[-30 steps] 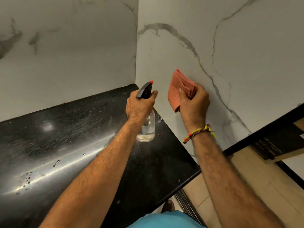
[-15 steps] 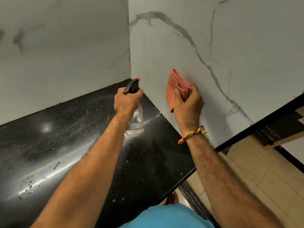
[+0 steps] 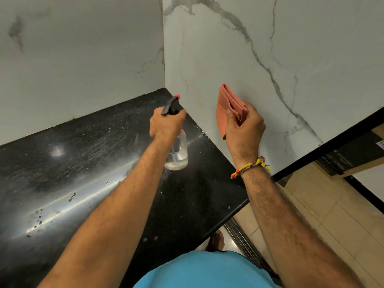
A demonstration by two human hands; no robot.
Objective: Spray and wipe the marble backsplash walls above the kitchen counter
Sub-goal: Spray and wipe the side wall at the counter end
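**op:** so where's everything at? using the inside corner of the marble as my reference.

**reply:** left hand (image 3: 167,123) is wrapped round the neck of a clear spray bottle (image 3: 177,151), fingers curled tight on it. can't tell whether a finger sits on the trigger, it's hidden behind the knuckles. the black head with the orange nozzle tip (image 3: 176,96) points up toward the corner, just right of the seam. the bottle hangs over the black granite counter (image 3: 83,163), just in front of the corner.

**op:** and the cloth?

**reply:** right hand (image 3: 244,129) pinches a folded salmon-pink cloth (image 3: 225,107), thumb across the front, fingers clamped on the folds. it's held against or just off the right-hand marble wall (image 3: 301,48), a little right of the corner. can't say for sure it's touching. the left-hand wall (image 3: 83,59) runs away on the other side of the seam.

**op:** what could go wrong?

**reply:** my guess only:
- the nozzle's aimed near the cloth hand, so a squeeze could wet the knuckles instead of the stone
- there are already droplets on the counter (image 3: 72,196), so more overspray means runs pooling at the wall's base
- the bottle looks nearly empty, so it might sputter
- with the cloth folded that thick, an edge could smear rather than lift
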